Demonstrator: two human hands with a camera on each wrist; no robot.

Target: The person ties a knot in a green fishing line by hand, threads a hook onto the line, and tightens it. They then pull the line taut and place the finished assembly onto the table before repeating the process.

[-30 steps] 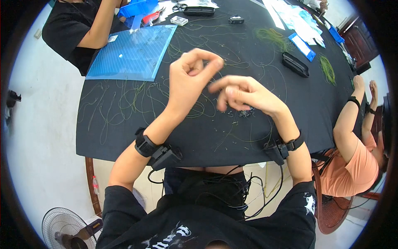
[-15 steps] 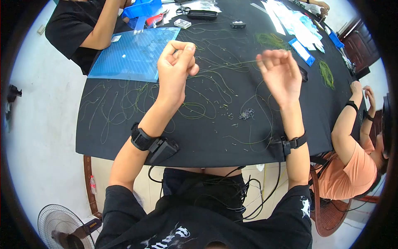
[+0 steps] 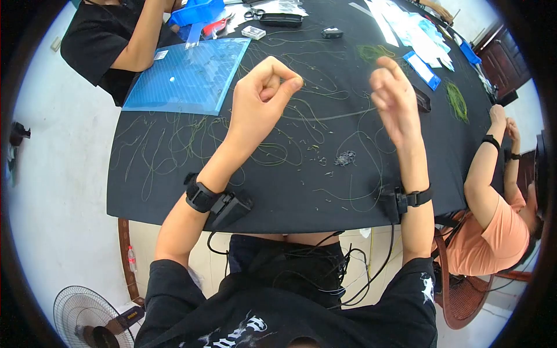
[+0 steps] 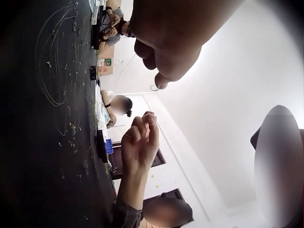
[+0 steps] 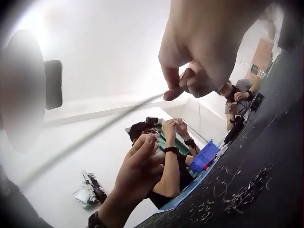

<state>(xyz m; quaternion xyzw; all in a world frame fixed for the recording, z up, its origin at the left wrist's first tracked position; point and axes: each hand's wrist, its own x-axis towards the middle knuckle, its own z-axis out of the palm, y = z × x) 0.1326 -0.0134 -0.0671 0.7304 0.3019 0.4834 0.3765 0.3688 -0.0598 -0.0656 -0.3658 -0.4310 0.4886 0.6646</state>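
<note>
Moved since the earlier frame: the left hand (image 3: 258, 107), with its fingertips now closer to the right hand (image 3: 397, 101), and the fingers of the right hand, drawn in from an open spread.

Near the front edge of the bench (image 3: 278, 200), a black band (image 3: 201, 197) on the left wrist and another on the right. Farther in, fingers of the left hand folded, with thumb and index tip closed together on a small curved piece (image 4: 153, 88), hook-like and hard to make out. Well apart from these, fingers of the right hand bent and blurred, pinching a thin strand (image 5: 109, 121), itself blurred and crossing above the bench between both hands. Below, a dark pile (image 3: 346, 158) of tiny pieces, scattered bits around it and loose strands (image 3: 154, 136) in loops to the left.

Beyond, a blue sheet (image 3: 183, 78) lying flat on the left, a blue-and-white packet (image 3: 422, 71) on the right, and a green coil (image 3: 456, 101) near it. Farther off, a small white box (image 3: 253, 32), a black case (image 3: 281, 20) and a blue bin (image 3: 198, 11) beside a person in black (image 3: 93, 49).
</note>
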